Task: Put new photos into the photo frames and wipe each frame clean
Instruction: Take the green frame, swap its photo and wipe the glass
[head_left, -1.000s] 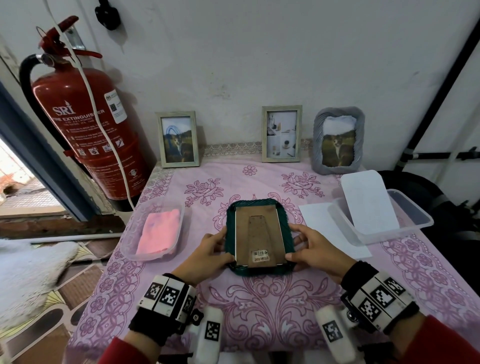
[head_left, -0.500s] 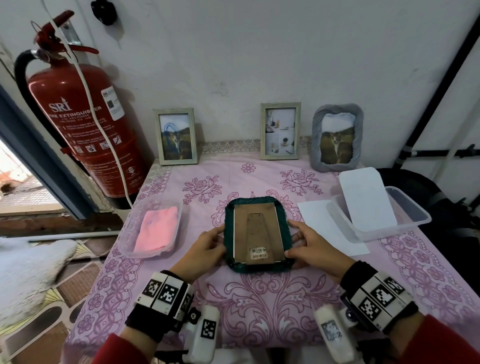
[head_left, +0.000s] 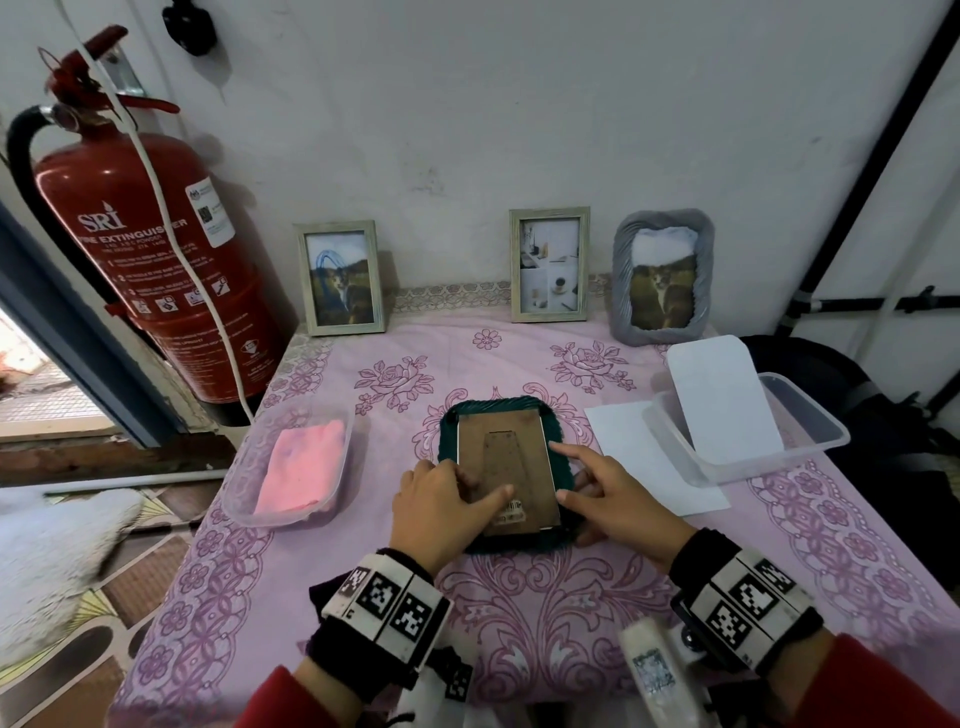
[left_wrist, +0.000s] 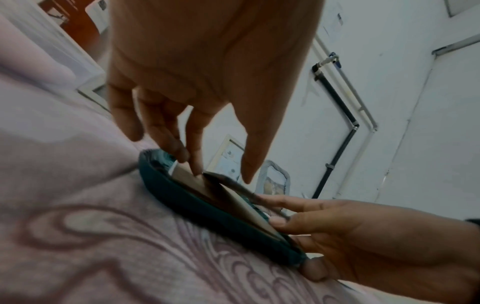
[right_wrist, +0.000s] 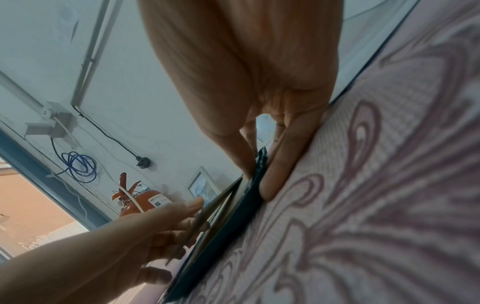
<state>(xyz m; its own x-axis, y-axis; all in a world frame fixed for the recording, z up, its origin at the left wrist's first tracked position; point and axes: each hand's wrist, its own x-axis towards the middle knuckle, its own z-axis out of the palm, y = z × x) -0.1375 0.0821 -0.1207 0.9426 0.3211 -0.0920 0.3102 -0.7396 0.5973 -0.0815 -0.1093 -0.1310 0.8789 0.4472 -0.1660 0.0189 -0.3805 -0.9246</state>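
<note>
A dark green photo frame lies face down in the middle of the table, its brown backing board up. My left hand rests on the board's left half and pinches the fold-out stand, whose edge is lifted a little. My right hand grips the frame's right rim, index finger stretched along it and thumb on top. The left wrist view shows the green frame low and tilted. In the right wrist view my right hand clamps the frame's edge.
Three photo frames stand against the back wall. A clear tray with a pink cloth sits to the left. A clear container with white photo paper and a white sheet are to the right. A fire extinguisher hangs far left.
My left hand has moved from the frame's left side onto the backing and taken the stand. My right index finger has stretched out along the right rim.
</note>
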